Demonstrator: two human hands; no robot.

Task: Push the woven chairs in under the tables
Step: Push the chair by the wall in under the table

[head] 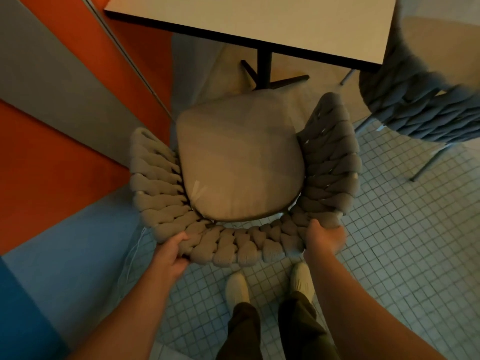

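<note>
A beige woven chair (161, 188) with a padded seat cushion (239, 157) stands below me, facing the white table (259, 19). The seat's front edge is near the table's black pedestal base (265, 71), just short of the tabletop's edge. My left hand (170, 253) grips the woven backrest at its left rear curve. My right hand (323, 239) grips the backrest at its right rear curve. Both thumbs lie over the top of the weave.
A second, grey-blue woven chair (426, 105) stands at the right, beside the table corner. An orange and grey wall (65, 87) runs along the left, close to the chair's left arm. My feet (237, 287) stand on the tiled floor behind the chair.
</note>
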